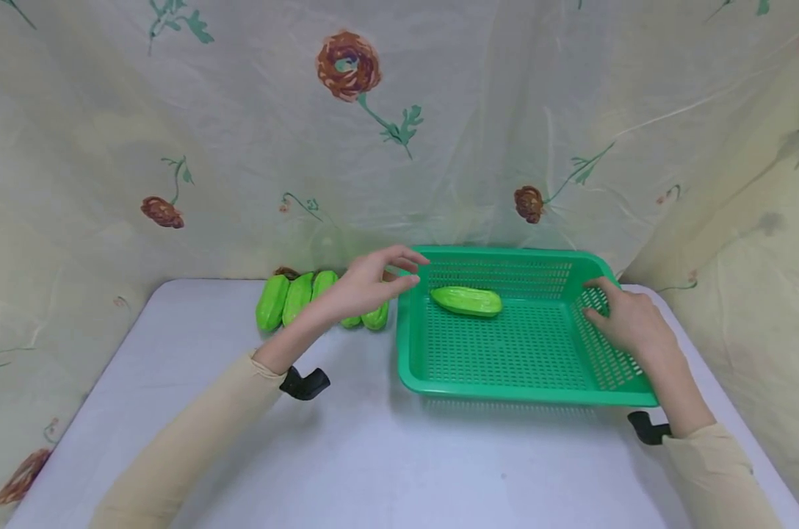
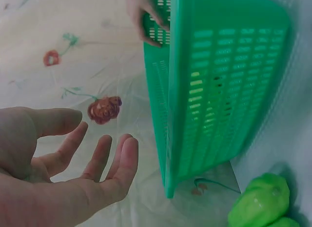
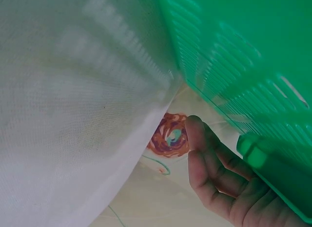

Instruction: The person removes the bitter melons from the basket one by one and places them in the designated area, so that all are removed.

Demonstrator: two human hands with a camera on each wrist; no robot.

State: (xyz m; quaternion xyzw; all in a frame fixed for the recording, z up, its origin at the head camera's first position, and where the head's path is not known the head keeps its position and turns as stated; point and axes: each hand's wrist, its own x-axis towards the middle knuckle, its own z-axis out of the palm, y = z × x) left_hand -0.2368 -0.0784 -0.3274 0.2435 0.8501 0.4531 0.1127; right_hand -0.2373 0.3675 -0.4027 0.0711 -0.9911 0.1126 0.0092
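My right hand (image 1: 631,319) grips the right rim of a green plastic basket (image 1: 538,400), thumb and forefinger reaching over the inner side. Other fingers (image 3: 202,175) curl along the basket's outside in the right wrist view. My left hand (image 1: 366,283) hovers by the basket's left rim with its fingers spread and slightly bent, holding nothing. In the left wrist view a gap shows between those fingers (image 2: 129,163) and the basket wall (image 2: 219,114). One green cucumber-shaped vegetable (image 1: 467,301) lies inside, toward the back left.
Several similar green vegetables (image 1: 272,303) lie in a row left of the basket, partly hidden by my left hand. The white table (image 1: 399,463) ends at a flower-patterned curtain (image 1: 465,169) behind. Black wrist straps (image 1: 305,383) show on both arms.
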